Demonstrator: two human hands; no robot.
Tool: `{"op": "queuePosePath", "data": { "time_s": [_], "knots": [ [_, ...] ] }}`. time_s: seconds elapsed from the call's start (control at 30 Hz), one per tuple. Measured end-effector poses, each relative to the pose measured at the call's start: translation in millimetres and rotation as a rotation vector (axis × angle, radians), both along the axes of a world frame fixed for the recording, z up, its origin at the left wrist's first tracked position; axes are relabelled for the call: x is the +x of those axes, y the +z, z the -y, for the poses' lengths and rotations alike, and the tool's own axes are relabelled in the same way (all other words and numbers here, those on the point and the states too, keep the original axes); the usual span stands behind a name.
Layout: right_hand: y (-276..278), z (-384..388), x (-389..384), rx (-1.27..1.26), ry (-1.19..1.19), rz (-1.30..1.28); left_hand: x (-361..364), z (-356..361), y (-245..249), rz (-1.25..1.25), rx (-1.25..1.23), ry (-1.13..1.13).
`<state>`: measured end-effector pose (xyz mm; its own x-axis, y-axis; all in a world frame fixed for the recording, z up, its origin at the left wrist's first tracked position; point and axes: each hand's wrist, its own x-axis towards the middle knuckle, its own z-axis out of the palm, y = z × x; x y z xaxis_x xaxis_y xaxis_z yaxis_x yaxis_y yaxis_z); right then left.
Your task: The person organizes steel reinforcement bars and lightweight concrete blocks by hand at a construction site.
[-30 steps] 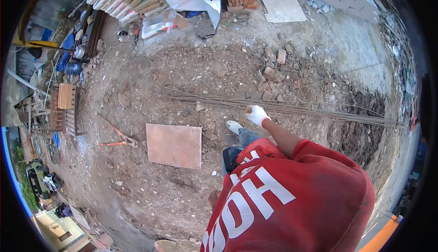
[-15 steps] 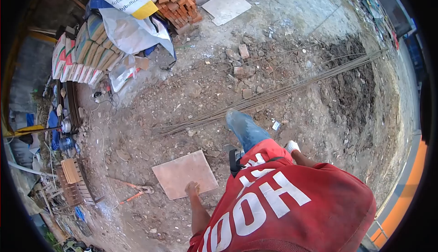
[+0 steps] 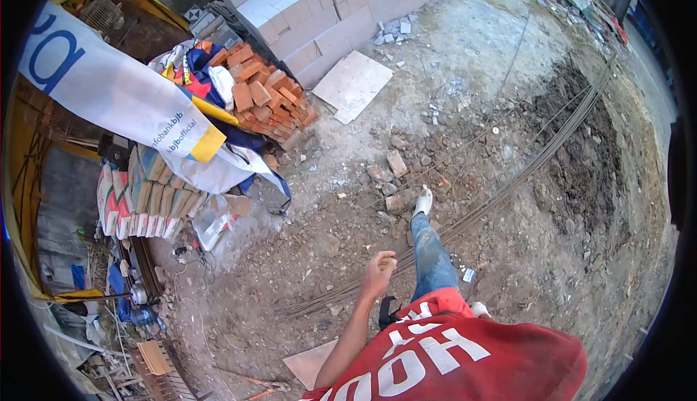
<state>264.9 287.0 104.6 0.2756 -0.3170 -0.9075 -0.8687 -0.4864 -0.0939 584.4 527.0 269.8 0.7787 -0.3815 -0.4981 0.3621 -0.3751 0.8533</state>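
My bare left hand (image 3: 378, 273) hangs in the air in front of my body, fingers loosely curled and somewhat apart, with nothing visible in them. Below it, steel rods (image 3: 475, 221) lie in a long bundle across the rubble ground. A white patch that appears to be my gloved right hand (image 3: 479, 309) shows at the edge of my red shirt; its fingers are hidden. My leg in blue jeans reaches forward, and its white boot (image 3: 424, 201) is beyond the rods. A flat square panel (image 3: 311, 363) lies on the ground, partly covered by my left forearm.
Broken bricks (image 3: 392, 183) lie near my front foot. Farther off are a pale board (image 3: 353, 87), stacked light blocks (image 3: 312, 20), a pile of orange bricks (image 3: 265, 96) and stacked bags (image 3: 156, 198). A printed banner (image 3: 138, 89) hangs at the left. Orange-handled cutters (image 3: 268, 385) lie low.
I have stepped forward, and one foot now shows past the rods. My left hand has risen away from the square panel, which has slid toward the bottom of view.
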Motion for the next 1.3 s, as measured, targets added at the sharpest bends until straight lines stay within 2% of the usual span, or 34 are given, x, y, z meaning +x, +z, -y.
{"op": "queuePosePath", "data": {
  "time_s": [0.03,0.07,0.1,0.17,0.2,0.23,0.27,0.3,0.33,0.37,0.43,0.5,0.57,0.63,0.67,0.7,0.73,0.77,0.8,0.83,0.87,0.9,0.93,0.97,1.0,1.03,1.07,1.1,1.13,1.17,1.2,1.27,1.3],
  "knots": [
    [4,20,30,-0.042,0.024,-0.094,36,30,9,0.019,-0.069,-0.088],
    [-16,43,43,-0.065,0.044,0.021,83,56,9,0.059,-0.077,-0.094],
    [-16,80,106,-0.081,0.039,0.052,122,80,5,0.087,-0.034,-0.176],
    [24,100,173,-0.243,-0.249,0.049,163,86,5,0.084,0.143,-0.273],
    [49,122,226,-0.229,-0.199,0.125,200,94,0,0.118,0.215,-0.275],
    [18,149,258,-0.232,-0.211,0.245,227,92,-13,0.192,0.274,-0.264],
    [18,169,310,-0.285,-0.297,0.354,251,91,-16,0.248,0.382,-0.212],
    [31,190,364,-0.221,-0.323,0.492,271,81,-38,0.21,0.346,-0.053],
    [86,204,425,-0.2,-0.304,0.54,288,75,-47,0.025,0.261,0.162],
    [105,218,472,-0.187,-0.312,0.696,299,73,-47,-0.034,0.224,0.344],
    [162,243,554,-0.096,-0.322,0.868,317,58,-60,-0.149,0.312,0.44],
    [189,262,610,0.025,-0.409,1.049,323,37,-85,-0.072,0.437,0.281],
    [210,275,644,0.031,-0.419,1.093,325,25,-93,0.066,0.731,-0.007],
    [207,292,668,0.044,-0.45,1.158,328,-9,-135,-0.17,0.6,-0.027],
    [202,296,671,0.085,-0.511,1.108,333,-5,-129,-0.258,0.617,0.035],
    [185,303,672,-0.015,-0.445,1.079,341,3,-123,-0.346,0.63,0.097],
    [169,312,670,-0.081,-0.345,0.994,350,-15,-150,-0.35,0.676,0.113],
    [142,321,665,-0.079,-0.312,0.908,365,-16,-171,-0.354,0.722,0.129],
    [115,332,656,-0.138,-0.207,0.818,390,1,-162,-0.427,0.696,0.218],
    [86,345,640,-0.061,-0.224,0.691,416,22,-144,-0.504,0.669,0.307],
    [47,358,618,-0.099,-0.111,0.575,440,31,-154,-0.509,0.653,0.318],
    [34,369,602,-0.053,-0.243,0.396,475,43,-155,-0.558,0.381,0.402],
    [41,378,604,-0.119,-0.271,0.305,508,57,-157,-0.592,0.105,0.475],
    [49,402,633,-0.128,-0.262,0.305,551,90,-175,-0.596,0.094,0.479],
    [51,422,676,-0.147,-0.309,0.344,614,152,-137,-0.461,0.698,0.476],
    [64,435,693,-0.16,-0.348,0.346,656,135,-224,-0.252,0.749,0.248],
    [80,449,703,-0.17,-0.379,0.335,707,205,-192,-0.399,0.553,0.508],
    [92,460,721,-0.178,-0.418,0.337,762,261,-180,-0.25,0.607,0.331],
    [100,469,743,-0.187,-0.462,0.35,816,331,-150,-0.117,0.599,0.254],
    [105,481,770,-0.195,-0.507,0.367,859,410,-99,-0.067,0.415,0.331],
    [110,494,793,-0.204,-0.548,0.378,901,465,-79,0.091,0.333,0.143],
    [118,519,837,-0.224,-0.63,0.396,963,570,-15,0.268,0.189,-0.055],
    [119,534,859,-0.235,-0.668,0.405,987,614,11,0.277,0.116,-0.084]
  ]
}}
